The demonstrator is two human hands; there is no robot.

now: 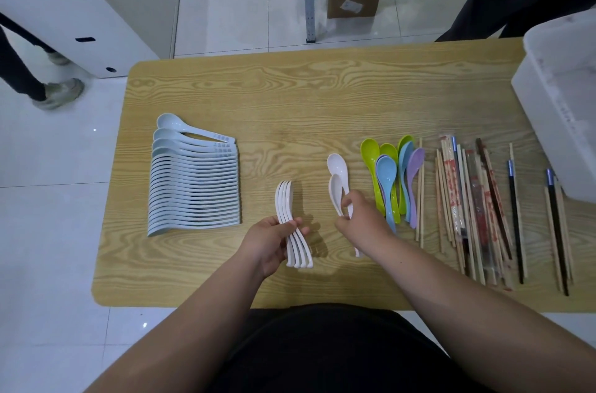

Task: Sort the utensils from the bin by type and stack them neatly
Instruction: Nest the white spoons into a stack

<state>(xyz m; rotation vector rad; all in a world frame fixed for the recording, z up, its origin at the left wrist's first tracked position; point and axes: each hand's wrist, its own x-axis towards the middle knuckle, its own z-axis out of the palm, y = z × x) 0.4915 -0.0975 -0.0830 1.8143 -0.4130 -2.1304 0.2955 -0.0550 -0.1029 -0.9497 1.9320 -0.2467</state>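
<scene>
Head view, as I read it.

- Left hand [271, 239] grips a nested stack of white spoons [292, 225] by the handles. The bowls point away and the stack is held on edge over the tabletop [290, 93].
- Right hand [362, 218] has its fingers curled, pinching the handle of a small white spoon [335, 192]. That bowl overlaps a larger white spoon [337, 163] lying beyond it. I cannot tell whether the larger one is also gripped.
- Far left is a long overlapping row of pale blue spoons [193, 186], handles to the right.
- Just right of the right hand are coloured spoons [388, 176] in green, blue and purple, piled together.
- Next come chopsticks [477, 209], laid roughly parallel.
- A white bin [561, 109] stands at the right edge.
</scene>
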